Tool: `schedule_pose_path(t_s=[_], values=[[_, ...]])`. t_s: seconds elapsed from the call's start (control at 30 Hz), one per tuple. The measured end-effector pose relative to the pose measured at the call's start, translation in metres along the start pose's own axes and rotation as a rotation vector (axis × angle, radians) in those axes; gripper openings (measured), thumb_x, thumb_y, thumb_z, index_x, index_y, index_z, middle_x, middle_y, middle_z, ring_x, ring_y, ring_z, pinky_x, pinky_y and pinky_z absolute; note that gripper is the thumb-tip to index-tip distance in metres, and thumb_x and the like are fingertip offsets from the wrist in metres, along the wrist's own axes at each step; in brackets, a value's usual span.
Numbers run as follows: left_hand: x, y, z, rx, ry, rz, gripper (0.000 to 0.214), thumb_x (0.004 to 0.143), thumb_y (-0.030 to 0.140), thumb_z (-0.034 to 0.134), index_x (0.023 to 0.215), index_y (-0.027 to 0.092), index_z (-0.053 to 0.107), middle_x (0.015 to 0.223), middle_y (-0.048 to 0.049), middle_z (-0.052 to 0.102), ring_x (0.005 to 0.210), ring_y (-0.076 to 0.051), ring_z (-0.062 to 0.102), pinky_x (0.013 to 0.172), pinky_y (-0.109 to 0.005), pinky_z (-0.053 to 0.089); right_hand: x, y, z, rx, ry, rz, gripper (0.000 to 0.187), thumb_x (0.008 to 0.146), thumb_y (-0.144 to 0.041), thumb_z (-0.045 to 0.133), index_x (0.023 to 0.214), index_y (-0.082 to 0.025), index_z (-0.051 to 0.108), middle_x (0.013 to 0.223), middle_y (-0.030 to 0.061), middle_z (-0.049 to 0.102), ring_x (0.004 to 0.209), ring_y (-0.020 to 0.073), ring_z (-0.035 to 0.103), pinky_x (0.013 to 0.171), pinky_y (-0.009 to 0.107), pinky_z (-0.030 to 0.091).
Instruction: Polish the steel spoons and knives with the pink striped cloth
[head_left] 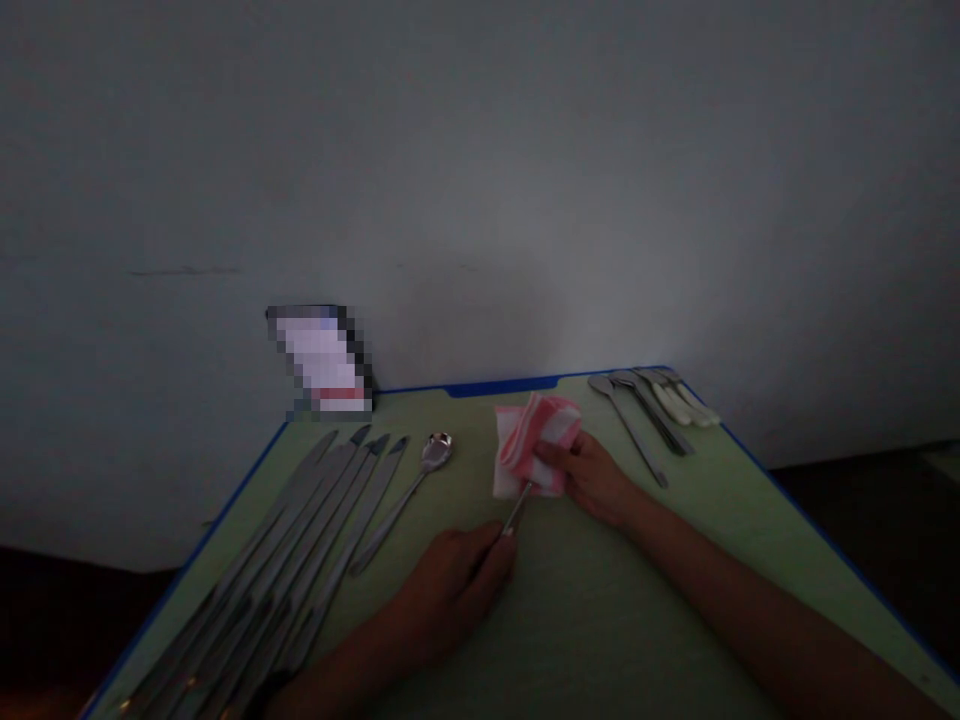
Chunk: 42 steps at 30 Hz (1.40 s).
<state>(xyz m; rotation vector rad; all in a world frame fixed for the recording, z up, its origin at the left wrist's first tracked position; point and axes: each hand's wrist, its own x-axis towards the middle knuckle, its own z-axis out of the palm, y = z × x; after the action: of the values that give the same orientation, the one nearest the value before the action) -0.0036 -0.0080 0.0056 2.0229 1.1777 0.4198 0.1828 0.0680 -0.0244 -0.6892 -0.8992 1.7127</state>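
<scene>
My left hand [469,570] is closed around the handle of a metal piece of cutlery [519,506]. Its far end disappears into a pink and white cloth [517,445], so its kind is hidden. My right hand [589,475] pinches the folded cloth around that end, thumb on top. Left of my hands, a shiny spoon [437,452] lies on the green tabletop [570,620]. Beside it, several table knives [375,490] lie in rows, blades pointing away, the nearest ones partly behind my left forearm.
At the back right lie a single spoon [630,430], a stack of spoons [656,415] and several white-handled utensils [686,402]. A blurred-out phone [322,360] leans against the grey wall [480,180] at the back left. Blue trim [502,387] edges the table.
</scene>
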Motion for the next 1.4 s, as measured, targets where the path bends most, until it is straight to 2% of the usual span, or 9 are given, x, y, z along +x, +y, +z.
schedule_pose_path(t_s=[0.13, 0.23, 0.37, 0.57, 0.87, 1.07, 1.23, 1.4], values=[[0.001, 0.000, -0.001, -0.084, -0.002, -0.017, 0.034, 0.094, 0.037, 0.031, 0.072, 0.019, 0.050, 0.061, 0.0034, 0.051, 0.054, -0.012, 0.047, 0.054, -0.022, 0.034, 0.001, -0.002, 0.003, 0.110, 0.115, 0.016, 0.021, 0.074, -0.033, 0.066, 0.084, -0.015, 0.063, 0.081, 0.0034, 0.071, 0.080, 0.0172, 0.066, 0.082, 0.032, 0.049], [0.001, 0.001, -0.002, -0.185, 0.020, -0.045, 0.038, 0.095, 0.037, 0.027, 0.069, 0.019, 0.048, 0.058, 0.0039, 0.049, 0.053, -0.012, 0.046, 0.055, -0.022, 0.035, 0.002, -0.008, 0.004, 0.249, 0.179, 0.064, 0.026, 0.080, -0.039, 0.058, 0.091, -0.017, 0.063, 0.084, 0.0035, 0.071, 0.085, 0.0175, 0.065, 0.083, 0.031, 0.049], [0.000, 0.001, -0.001, -0.272, 0.078, -0.080, 0.041, 0.095, 0.037, 0.027, 0.063, 0.019, 0.046, 0.054, 0.0040, 0.046, 0.051, -0.012, 0.046, 0.055, -0.022, 0.037, 0.000, -0.017, 0.003, 0.389, 0.130, 0.092, 0.033, 0.086, -0.043, 0.044, 0.098, -0.018, 0.061, 0.088, 0.0043, 0.072, 0.091, 0.0192, 0.064, 0.083, 0.034, 0.050], [0.001, -0.001, -0.001, -0.314, 0.205, -0.104, 0.039, 0.094, 0.036, 0.026, 0.063, 0.020, 0.044, 0.052, 0.0043, 0.044, 0.050, -0.012, 0.043, 0.053, -0.023, 0.036, -0.003, -0.026, 0.005, 0.404, 0.059, 0.109, 0.036, 0.084, -0.038, 0.041, 0.108, -0.016, 0.057, 0.092, 0.0065, 0.071, 0.096, 0.0212, 0.064, 0.086, 0.038, 0.048], [0.001, -0.001, 0.001, -0.297, 0.173, -0.087, 0.039, 0.095, 0.035, 0.027, 0.063, 0.020, 0.044, 0.054, 0.0045, 0.044, 0.050, -0.012, 0.042, 0.052, -0.023, 0.034, -0.001, -0.019, -0.001, 0.379, 0.023, 0.095, 0.037, 0.080, -0.029, 0.039, 0.112, -0.016, 0.054, 0.091, 0.0060, 0.071, 0.094, 0.0208, 0.063, 0.085, 0.038, 0.047], [0.001, -0.002, 0.001, -0.293, 0.177, -0.081, 0.037, 0.094, 0.034, 0.027, 0.065, 0.020, 0.044, 0.053, 0.0045, 0.043, 0.049, -0.012, 0.043, 0.051, -0.023, 0.034, 0.000, -0.017, -0.004, 0.371, 0.028, 0.112, 0.037, 0.072, -0.022, 0.042, 0.106, -0.016, 0.057, 0.086, 0.0044, 0.071, 0.089, 0.0212, 0.064, 0.084, 0.039, 0.048], [0.000, -0.002, 0.001, -0.292, 0.210, -0.084, 0.038, 0.095, 0.034, 0.027, 0.064, 0.020, 0.043, 0.053, 0.0042, 0.043, 0.049, -0.012, 0.042, 0.052, -0.023, 0.034, 0.001, -0.014, -0.006, 0.352, 0.041, 0.147, 0.034, 0.065, -0.017, 0.042, 0.093, -0.017, 0.061, 0.078, 0.0032, 0.071, 0.083, 0.0215, 0.065, 0.084, 0.040, 0.049], [0.001, -0.002, 0.001, -0.295, 0.198, -0.079, 0.039, 0.095, 0.036, 0.027, 0.064, 0.020, 0.045, 0.054, 0.0043, 0.044, 0.050, -0.012, 0.043, 0.052, -0.023, 0.034, 0.004, -0.011, -0.008, 0.310, 0.073, 0.181, 0.019, 0.070, -0.017, 0.045, 0.080, -0.017, 0.061, 0.074, 0.0036, 0.070, 0.081, 0.0207, 0.066, 0.082, 0.038, 0.049]])
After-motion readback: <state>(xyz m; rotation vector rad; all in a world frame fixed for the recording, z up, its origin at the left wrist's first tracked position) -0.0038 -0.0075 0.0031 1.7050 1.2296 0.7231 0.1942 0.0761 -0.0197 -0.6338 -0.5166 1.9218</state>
